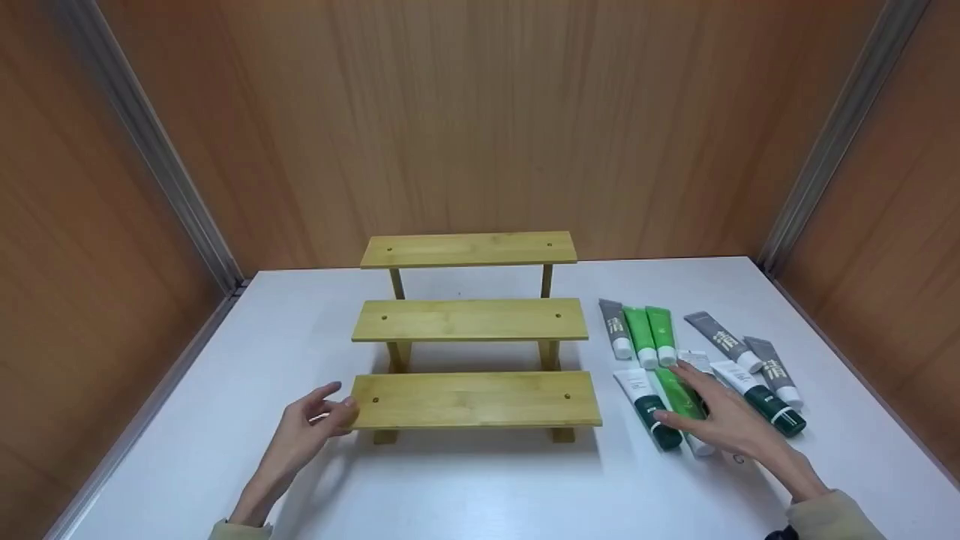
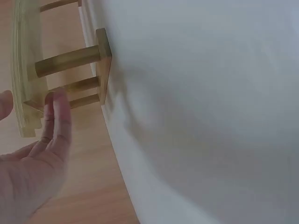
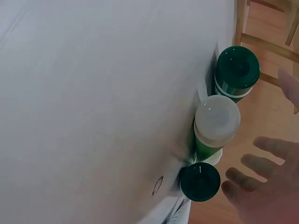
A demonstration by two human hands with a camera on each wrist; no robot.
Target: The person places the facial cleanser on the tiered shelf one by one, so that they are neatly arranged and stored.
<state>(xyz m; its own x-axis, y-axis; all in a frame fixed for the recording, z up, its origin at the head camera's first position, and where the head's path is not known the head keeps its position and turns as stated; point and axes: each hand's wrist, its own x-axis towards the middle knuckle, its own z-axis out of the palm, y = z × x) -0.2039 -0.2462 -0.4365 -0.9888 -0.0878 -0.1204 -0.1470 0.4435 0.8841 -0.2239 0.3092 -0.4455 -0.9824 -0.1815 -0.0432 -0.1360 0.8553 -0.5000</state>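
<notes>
A three-step wooden rack (image 1: pixel 476 399) stands on the white table. My left hand (image 1: pixel 304 431) is at the left end of its lowest board, fingers loosely bent and thumb near the corner. In the left wrist view the thumb and fingers (image 2: pixel 58 121) lie on either side of the board's end, pinching nothing. My right hand (image 1: pixel 731 420) is spread above several tubes, holding none. Beneath or beside it lie a green tube (image 1: pixel 679 394), partly hidden, a white tube with a dark green cap (image 1: pixel 646 409), and another such tube (image 1: pixel 769 401).
Behind the right hand lie two green tubes (image 1: pixel 660 330) and a grey tube (image 1: pixel 615 326). Two more grey tubes, one (image 1: pixel 720 337) nearer the rack and one (image 1: pixel 776 371) farther right, lie at an angle. Wood-grain panels (image 1: pixel 480 112) enclose the table's back and sides.
</notes>
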